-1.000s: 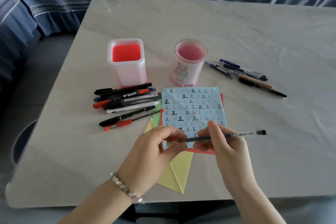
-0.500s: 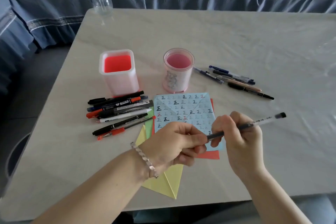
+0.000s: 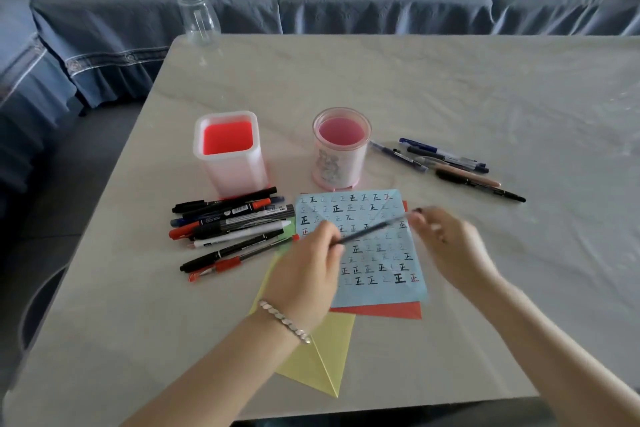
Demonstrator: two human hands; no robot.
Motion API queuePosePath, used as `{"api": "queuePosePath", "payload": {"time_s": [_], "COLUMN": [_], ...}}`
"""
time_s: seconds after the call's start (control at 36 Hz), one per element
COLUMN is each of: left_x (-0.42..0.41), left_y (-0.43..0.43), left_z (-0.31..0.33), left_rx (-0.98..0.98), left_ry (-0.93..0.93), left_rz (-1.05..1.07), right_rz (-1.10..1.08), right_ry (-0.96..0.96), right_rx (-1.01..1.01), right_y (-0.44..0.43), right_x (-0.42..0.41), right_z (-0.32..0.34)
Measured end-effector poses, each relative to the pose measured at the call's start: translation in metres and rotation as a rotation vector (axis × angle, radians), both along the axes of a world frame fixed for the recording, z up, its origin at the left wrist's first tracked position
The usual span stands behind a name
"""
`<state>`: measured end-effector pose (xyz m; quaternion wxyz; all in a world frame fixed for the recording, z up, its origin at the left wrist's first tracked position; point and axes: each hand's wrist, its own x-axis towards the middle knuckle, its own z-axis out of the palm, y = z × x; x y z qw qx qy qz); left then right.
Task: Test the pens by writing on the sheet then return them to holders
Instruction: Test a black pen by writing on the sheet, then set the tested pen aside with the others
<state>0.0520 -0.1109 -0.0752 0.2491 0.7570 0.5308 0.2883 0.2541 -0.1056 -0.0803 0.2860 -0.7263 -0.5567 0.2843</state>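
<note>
Holding the pen [image 3: 367, 231] by its near end, your left hand [image 3: 304, 274] pinches it between thumb and fingertips. The shaft slants up and away over the blue sheet [image 3: 384, 263], above the paper rather than on it. Your right hand [image 3: 450, 246] is at the far end, but it is smeared by motion, so I cannot tell whether it grips the pen or only hangs beside it. A hand at each end suggests you are uncapping, capping or passing the pen, not writing.

The sheet, already dense with test marks, lies just in front of the square holder [image 3: 228, 163] and the round holder [image 3: 341, 163], within easy reach of both. No pens stand in either. The markers [image 3: 239, 218] are heaped beside the square one and the thin pens [image 3: 446, 163] lie right of the round one, probably sorted that way for return.
</note>
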Motion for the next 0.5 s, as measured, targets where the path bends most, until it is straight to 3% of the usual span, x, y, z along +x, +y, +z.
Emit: {"api": "queuePosePath", "payload": {"time_s": [0.08,0.22,0.33,0.5], "left_x": [-0.030,-0.083,-0.111,-0.117], "left_y": [0.007,0.017,0.028,0.040], "left_z": [-0.002,-0.013,-0.024,-0.035], "left_rx": [0.139,0.303,0.279,0.222], "left_ry": [0.048,0.148,0.287,0.417], "left_rz": [0.105,0.234,0.326,0.425], "right_rz": [-0.091,-0.108,-0.108,-0.126], "right_ry": [-0.318,-0.613,-0.686,-0.586], "right_rx": [0.120,-0.139,-0.135,-0.157], "right_y": [0.028,0.055,0.058,0.057], "right_x": [0.041,0.072,0.075,0.077], "right_z": [-0.004,-0.016,-0.020,-0.019]}}
